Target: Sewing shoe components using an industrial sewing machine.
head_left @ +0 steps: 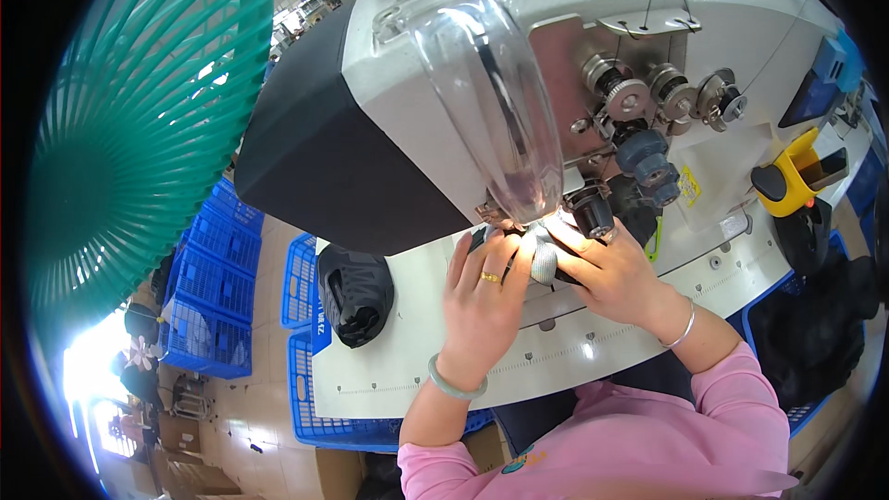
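Workpiece (543, 264) of grey and black fabric is held on the white table (370, 366) of a sewing machine (394, 93), just below the clear guard (491, 102), where light falls on the stitching area. It is flanked by both hands. The fingers of the left hand (482, 310) are spread and laid forward beside the grey part; those of the right hand (625, 278) are bent over its other side. Whether the fabric is pinched or only pressed down by either hand cannot be made out, as the fingertips are partly hidden.

A finger could be hurt if it were slid too far under the guard, since both hands are placed close to the stitching area. A seam could be bent or puckered if the fabric were pulled unevenly from the two sides. The loose black shoe upper (355, 296) could be knocked off the table by a sideways sweep of the left forearm.

Two hands are counted, with one gold ring (490, 277), one pale green bangle (454, 393) and one silver bracelet (686, 328). One loose shoe upper, one green fan (139, 130), one yellow holder (787, 181) and three metal tension dials (630, 98) are seen. Several blue crates (213, 287) are stacked at the left; their exact number cannot be settled, nor that of the black pieces (806, 333) heaped at the right.
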The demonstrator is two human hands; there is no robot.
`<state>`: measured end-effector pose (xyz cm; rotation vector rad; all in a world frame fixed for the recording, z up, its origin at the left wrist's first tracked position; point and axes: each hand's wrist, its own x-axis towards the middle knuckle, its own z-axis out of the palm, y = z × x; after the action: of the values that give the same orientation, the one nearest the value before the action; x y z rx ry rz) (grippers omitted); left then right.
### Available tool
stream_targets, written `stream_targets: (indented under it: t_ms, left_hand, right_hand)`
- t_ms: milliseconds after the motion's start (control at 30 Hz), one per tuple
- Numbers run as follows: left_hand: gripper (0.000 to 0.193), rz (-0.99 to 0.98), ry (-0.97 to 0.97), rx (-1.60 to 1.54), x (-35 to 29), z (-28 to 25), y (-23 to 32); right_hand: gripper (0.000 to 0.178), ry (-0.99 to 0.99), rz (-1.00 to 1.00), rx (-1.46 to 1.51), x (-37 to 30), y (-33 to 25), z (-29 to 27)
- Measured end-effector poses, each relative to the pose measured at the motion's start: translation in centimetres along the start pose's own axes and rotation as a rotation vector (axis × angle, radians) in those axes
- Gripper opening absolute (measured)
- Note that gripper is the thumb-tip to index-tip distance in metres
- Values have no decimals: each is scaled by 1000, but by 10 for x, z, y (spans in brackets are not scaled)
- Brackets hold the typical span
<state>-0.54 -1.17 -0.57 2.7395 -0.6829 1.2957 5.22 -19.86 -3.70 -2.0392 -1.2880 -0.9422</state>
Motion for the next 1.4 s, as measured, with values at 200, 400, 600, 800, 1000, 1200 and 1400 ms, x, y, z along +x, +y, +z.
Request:
stream_targets:
  t_ms: [200,400,600,800,1000,1200,1400]
  left_hand:
    - [26,-546,-76,-500,3,-3,-9]
    - [29,-136,46,-171,4,-3,3]
    - [31,-118,20,-83,2,0,7]
    - [31,-80,1,-48,1,1,6]
    - [33,-105,-43,-38,-1,0,7]
    - [31,-175,96,-168,-2,6,7]
    - [32,-176,100,-82,-6,10,14]
  right_hand:
    - [42,61,-4,-4,0,1,2]
    - [44,52,-2,22,4,6,-2]
    - [46,47,28,29,2,4,-1]
    - [45,89,32,26,1,4,5]
    - [50,27,56,2,-5,-7,9]
    - [49,46,43,48,-9,-4,10]
    - [41,71,34,-35,-10,-11,13]
